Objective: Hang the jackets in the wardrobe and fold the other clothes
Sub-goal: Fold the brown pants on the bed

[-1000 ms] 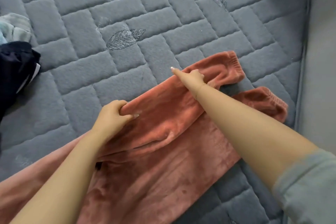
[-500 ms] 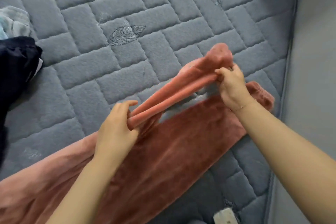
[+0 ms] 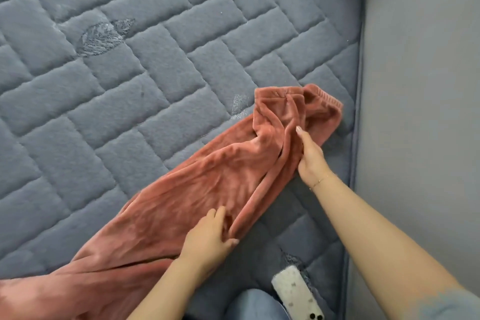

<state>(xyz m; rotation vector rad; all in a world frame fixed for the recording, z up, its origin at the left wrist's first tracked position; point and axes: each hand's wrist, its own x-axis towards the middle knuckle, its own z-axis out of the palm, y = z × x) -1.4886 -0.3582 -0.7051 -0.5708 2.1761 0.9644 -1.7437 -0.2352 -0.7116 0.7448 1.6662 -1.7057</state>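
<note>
Fuzzy salmon-pink trousers [image 3: 197, 189] lie diagonally on the grey quilted bed cover [image 3: 155, 86], one leg laid over the other, with the ribbed cuffs [image 3: 324, 101] at the upper right. My left hand [image 3: 210, 236] pinches the near edge of the doubled legs between thumb and fingers. Closer to the cuffs, my right hand [image 3: 310, 156] grips the same edge. The waist end runs out of view at the lower left.
A phone in a pale case [image 3: 296, 296] lies on the cover near the bottom edge, beside my knee in blue jeans [image 3: 254, 305]. A grey wall or headboard [image 3: 420, 112] runs along the right side of the bed.
Both hands carried the lifted trouser leg to the right and laid it down over the other leg. The view shifted right, so the dark clothes at the left are out of frame.
</note>
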